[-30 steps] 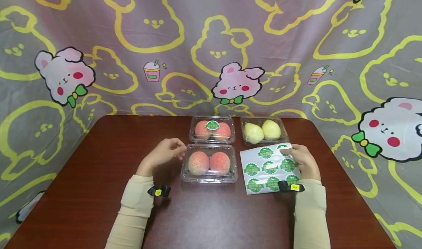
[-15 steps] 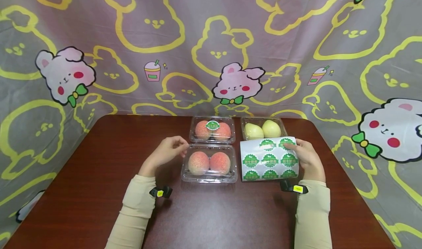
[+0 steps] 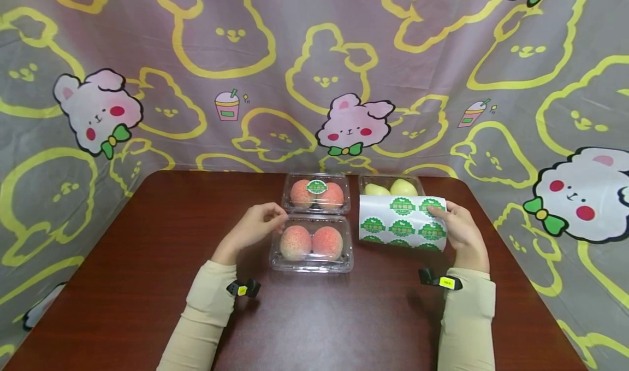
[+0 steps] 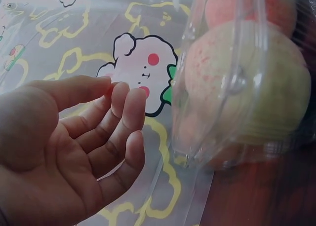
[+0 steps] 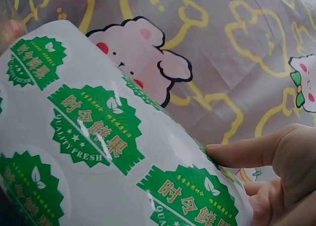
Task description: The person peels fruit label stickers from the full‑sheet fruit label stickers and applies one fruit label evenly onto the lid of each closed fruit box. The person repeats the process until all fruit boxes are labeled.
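Sticker sheet (image 3: 402, 223) (right hand (image 3: 464, 234) pinches edge) above table (image 3: 329, 316).

The sticker sheet (image 3: 403, 222) is right of the front box (image 3: 312, 267)

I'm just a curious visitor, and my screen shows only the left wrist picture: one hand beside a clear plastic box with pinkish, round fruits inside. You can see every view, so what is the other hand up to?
Observer: The right hand is holding a white sheet with scalloped green stickers.

Visitor: Oh, fun! Is anything standing behind my box?

Observer: Yes, the head view shows a second clear plastic box with two pinkish-red fruits on its far side.

Visitor: And has any sticker been put on a box?

Observer: Yes, a round green sticker with a scalloped edge is on that second one.
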The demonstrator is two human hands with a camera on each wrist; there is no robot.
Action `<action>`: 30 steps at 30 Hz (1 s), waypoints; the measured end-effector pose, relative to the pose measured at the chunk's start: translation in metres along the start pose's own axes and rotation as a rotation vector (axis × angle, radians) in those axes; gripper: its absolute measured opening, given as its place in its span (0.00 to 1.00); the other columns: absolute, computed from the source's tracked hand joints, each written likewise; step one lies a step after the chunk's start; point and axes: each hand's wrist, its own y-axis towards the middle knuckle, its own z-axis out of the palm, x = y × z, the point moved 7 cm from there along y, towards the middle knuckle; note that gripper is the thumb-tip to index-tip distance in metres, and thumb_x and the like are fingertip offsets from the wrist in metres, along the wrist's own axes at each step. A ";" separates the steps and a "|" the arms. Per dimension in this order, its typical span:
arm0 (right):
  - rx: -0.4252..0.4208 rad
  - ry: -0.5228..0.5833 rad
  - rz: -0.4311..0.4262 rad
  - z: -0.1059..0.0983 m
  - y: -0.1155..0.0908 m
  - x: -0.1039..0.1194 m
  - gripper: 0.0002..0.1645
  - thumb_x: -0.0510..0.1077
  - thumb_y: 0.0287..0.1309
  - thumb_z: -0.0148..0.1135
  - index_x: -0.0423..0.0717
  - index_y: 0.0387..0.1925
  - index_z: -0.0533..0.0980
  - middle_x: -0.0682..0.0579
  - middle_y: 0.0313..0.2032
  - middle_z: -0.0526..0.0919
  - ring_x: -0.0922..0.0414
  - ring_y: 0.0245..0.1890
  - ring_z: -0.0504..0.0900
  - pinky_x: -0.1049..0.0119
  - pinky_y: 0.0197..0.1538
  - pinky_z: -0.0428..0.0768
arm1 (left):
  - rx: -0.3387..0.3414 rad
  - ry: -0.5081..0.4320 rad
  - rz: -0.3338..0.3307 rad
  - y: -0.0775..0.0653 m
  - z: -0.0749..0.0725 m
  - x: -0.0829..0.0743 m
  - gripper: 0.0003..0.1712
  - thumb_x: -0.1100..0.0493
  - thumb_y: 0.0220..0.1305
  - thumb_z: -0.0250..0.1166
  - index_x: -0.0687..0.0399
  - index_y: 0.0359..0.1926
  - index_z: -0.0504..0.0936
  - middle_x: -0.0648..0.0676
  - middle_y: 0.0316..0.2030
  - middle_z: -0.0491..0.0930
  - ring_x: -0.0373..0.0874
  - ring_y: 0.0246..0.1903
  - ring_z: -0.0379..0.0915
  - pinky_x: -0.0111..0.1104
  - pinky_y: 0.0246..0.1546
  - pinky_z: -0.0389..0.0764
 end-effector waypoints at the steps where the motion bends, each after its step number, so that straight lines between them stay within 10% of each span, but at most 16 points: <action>1: -0.003 0.018 -0.006 0.000 -0.001 0.001 0.17 0.45 0.67 0.55 0.43 0.53 0.66 0.70 0.24 0.81 0.72 0.27 0.80 0.76 0.33 0.80 | -0.002 0.003 0.008 0.000 0.001 -0.002 0.13 0.59 0.67 0.60 0.68 0.43 0.79 0.62 0.31 0.82 0.46 0.30 0.80 0.48 0.38 0.83; 9: -0.027 0.150 -0.056 0.002 -0.007 0.011 0.07 0.45 0.66 0.57 0.53 0.43 0.69 0.68 0.25 0.82 0.71 0.27 0.81 0.77 0.32 0.79 | -0.028 0.037 0.036 0.003 0.006 -0.010 0.10 0.58 0.66 0.61 0.62 0.40 0.81 0.60 0.33 0.83 0.44 0.33 0.79 0.29 0.34 0.78; 18: -0.006 0.285 -0.130 0.008 -0.013 0.023 0.03 0.43 0.64 0.60 0.56 0.37 0.75 0.65 0.25 0.85 0.70 0.27 0.83 0.76 0.32 0.80 | -0.032 0.026 0.079 0.007 0.016 -0.021 0.09 0.58 0.66 0.62 0.61 0.40 0.81 0.60 0.37 0.84 0.41 0.36 0.78 0.31 0.41 0.78; 30: -0.030 0.219 -0.201 0.032 -0.013 0.043 0.05 0.41 0.65 0.58 0.50 0.40 0.70 0.67 0.23 0.84 0.70 0.24 0.83 0.76 0.30 0.80 | -0.039 -0.047 0.101 0.010 0.021 -0.035 0.10 0.60 0.66 0.62 0.64 0.42 0.81 0.63 0.37 0.83 0.56 0.39 0.81 0.27 0.39 0.79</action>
